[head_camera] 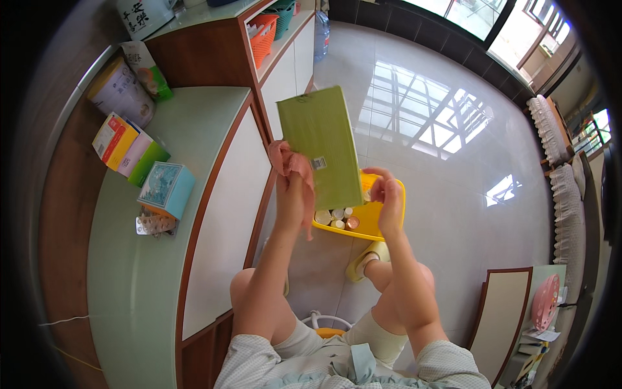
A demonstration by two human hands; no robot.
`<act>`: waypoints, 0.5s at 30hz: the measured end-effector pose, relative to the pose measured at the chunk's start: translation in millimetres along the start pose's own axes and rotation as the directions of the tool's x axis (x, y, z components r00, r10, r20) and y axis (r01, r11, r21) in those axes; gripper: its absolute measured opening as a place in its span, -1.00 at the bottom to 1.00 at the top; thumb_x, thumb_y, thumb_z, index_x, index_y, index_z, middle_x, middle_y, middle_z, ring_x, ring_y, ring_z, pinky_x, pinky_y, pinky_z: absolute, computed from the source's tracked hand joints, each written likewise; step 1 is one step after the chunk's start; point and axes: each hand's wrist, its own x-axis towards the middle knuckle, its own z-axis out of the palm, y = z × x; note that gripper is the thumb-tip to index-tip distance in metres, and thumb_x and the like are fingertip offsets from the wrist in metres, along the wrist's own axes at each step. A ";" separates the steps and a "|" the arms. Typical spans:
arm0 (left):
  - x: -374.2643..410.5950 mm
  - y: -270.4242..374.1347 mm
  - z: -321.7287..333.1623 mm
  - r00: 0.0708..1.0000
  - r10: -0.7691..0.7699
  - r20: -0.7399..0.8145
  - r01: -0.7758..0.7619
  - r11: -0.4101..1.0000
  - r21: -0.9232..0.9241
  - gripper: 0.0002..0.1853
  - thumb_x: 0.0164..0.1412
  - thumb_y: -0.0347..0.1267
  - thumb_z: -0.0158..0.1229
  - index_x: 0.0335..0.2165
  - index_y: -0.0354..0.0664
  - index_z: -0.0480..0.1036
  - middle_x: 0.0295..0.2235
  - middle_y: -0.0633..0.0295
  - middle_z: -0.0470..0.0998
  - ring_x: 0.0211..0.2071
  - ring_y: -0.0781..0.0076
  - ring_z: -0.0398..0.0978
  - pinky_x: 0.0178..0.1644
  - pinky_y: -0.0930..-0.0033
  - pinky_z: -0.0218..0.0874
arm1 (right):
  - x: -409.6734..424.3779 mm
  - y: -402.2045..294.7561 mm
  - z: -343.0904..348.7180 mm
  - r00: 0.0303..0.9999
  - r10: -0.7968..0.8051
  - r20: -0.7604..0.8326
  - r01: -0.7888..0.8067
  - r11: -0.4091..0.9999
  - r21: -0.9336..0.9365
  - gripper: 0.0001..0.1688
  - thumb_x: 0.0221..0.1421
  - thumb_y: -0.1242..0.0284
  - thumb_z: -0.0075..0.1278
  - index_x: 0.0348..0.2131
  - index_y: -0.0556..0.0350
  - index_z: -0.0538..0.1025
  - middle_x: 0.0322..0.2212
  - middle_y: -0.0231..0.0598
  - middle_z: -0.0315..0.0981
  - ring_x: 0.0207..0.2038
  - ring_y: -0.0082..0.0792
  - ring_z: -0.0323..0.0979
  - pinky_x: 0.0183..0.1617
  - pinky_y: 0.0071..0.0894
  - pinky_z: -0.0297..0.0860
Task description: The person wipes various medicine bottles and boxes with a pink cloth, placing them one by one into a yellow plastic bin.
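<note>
A flat green box [323, 146] with a small printed label is raised in front of me, over the floor and the near part of a yellow tub. My left hand [291, 194] grips a pink cloth [294, 163] at the box's left edge; the fingers behind are hidden. Close to the right edge of the box is my right hand [387, 194], fingers bent and thumb apart, with nothing seen in it. Below, the yellow tub [376, 221] holds several small capped bottles [338, 224]; the box covers part of it.
A glass-topped cabinet [131, 282] runs along my left. It bears a blue box [170, 187], blister packs [154, 224], colourful cartons [127, 148] and a large tin [124, 92]. Orange basket [264, 39] contents show on a shelf. A low cabinet [500, 311] stands at right.
</note>
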 end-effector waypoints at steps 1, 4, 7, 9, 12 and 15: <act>0.0 4.4 -3.8 0.995 -0.047 0.090 0.038 0.994 0.101 -0.54 0.18 -0.48 -0.26 0.08 -0.23 0.05 -0.18 0.31 0.23 -0.13 0.51 0.22 0.04 0.47 0.05 | 3.8 -0.3 -12.2 0.999 0.047 -0.016 -0.047 0.999 0.000 -0.38 0.20 0.03 -0.40 -0.27 0.18 0.48 -0.73 -0.54 0.07 -0.64 -0.69 0.02 -0.55 -0.65 -0.05; 4.4 19.9 -17.8 0.933 -0.184 0.310 0.058 0.925 0.375 -0.57 0.16 -0.51 -0.19 0.04 -0.26 0.11 -0.32 0.32 0.32 -0.25 0.48 0.32 -0.01 0.52 0.10 | 16.0 -3.1 -36.5 0.989 0.145 -0.033 -0.146 0.989 -0.015 -0.51 0.22 0.16 -0.34 -0.29 0.17 0.48 -0.74 -0.50 0.09 -0.62 -0.65 0.09 -0.51 -0.61 0.05; 3.5 9.6 -42.9 0.890 -0.255 0.378 0.043 0.872 0.487 -0.62 0.17 -0.48 -0.14 -0.01 -0.28 0.20 -0.29 0.26 0.35 -0.21 0.45 0.34 -0.02 0.48 0.12 | 21.3 -3.8 -46.5 0.984 0.165 0.073 -0.156 0.980 -0.119 -0.55 0.21 0.20 -0.30 -0.33 0.17 0.48 -0.74 -0.50 0.08 -0.61 -0.64 0.10 -0.49 -0.60 0.08; -4.8 27.0 -48.0 0.839 -0.415 0.353 0.141 0.791 0.595 -0.65 0.18 -0.43 -0.12 -0.04 -0.28 0.25 -0.26 0.23 0.38 -0.18 0.44 0.34 0.00 0.45 0.12 | 21.6 -8.2 -50.1 0.945 0.217 0.246 -0.199 0.975 -0.095 -0.57 0.18 0.19 -0.26 -0.37 0.17 0.49 -0.74 -0.45 0.14 -0.60 -0.60 0.15 -0.47 -0.56 0.11; -10.0 26.9 -63.4 0.756 -0.552 0.353 0.189 0.700 0.689 -0.63 0.22 -0.32 -0.12 -0.04 -0.27 0.28 -0.22 0.20 0.40 -0.15 0.43 0.34 0.01 0.44 0.12 | 16.5 -9.0 -50.3 0.870 0.280 0.407 -0.192 0.951 -0.244 -0.56 0.15 0.17 -0.21 -0.45 0.18 0.48 -0.72 -0.35 0.23 -0.57 -0.52 0.23 -0.45 -0.49 0.14; -5.4 24.5 -77.6 0.574 -0.763 0.296 0.342 0.553 0.760 -0.64 0.26 -0.24 -0.17 -0.06 -0.23 0.24 -0.13 0.25 0.30 -0.05 0.46 0.23 0.12 0.46 -0.06 | 14.6 -23.5 -40.9 0.769 0.415 0.487 -0.187 0.873 -0.449 -0.50 0.09 0.09 -0.15 -0.55 0.20 0.43 -0.70 -0.25 0.30 -0.55 -0.41 0.29 -0.43 -0.42 0.16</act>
